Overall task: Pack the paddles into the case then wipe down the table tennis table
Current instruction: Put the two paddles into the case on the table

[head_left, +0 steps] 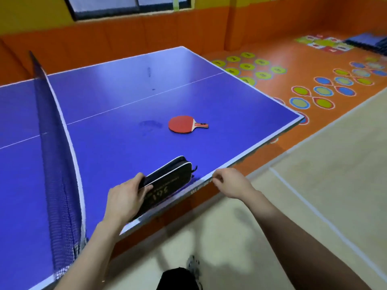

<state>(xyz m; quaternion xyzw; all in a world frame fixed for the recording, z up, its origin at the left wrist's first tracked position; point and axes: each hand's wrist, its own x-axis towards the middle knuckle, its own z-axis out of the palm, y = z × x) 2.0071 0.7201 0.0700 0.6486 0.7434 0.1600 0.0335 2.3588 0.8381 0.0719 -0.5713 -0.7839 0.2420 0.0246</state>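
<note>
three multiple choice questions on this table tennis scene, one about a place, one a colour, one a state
1. Where is the paddle? A on the floor B on the table, apart from the case C under the net
2. What colour is the table top? A green B blue C black
3. What is the left hand doing? A gripping the case B lying flat C holding the paddle
Answers: 1 B, it lies on the surface beyond the case; 2 B, blue with white lines; 3 A, its fingers curl round the case's end.
</note>
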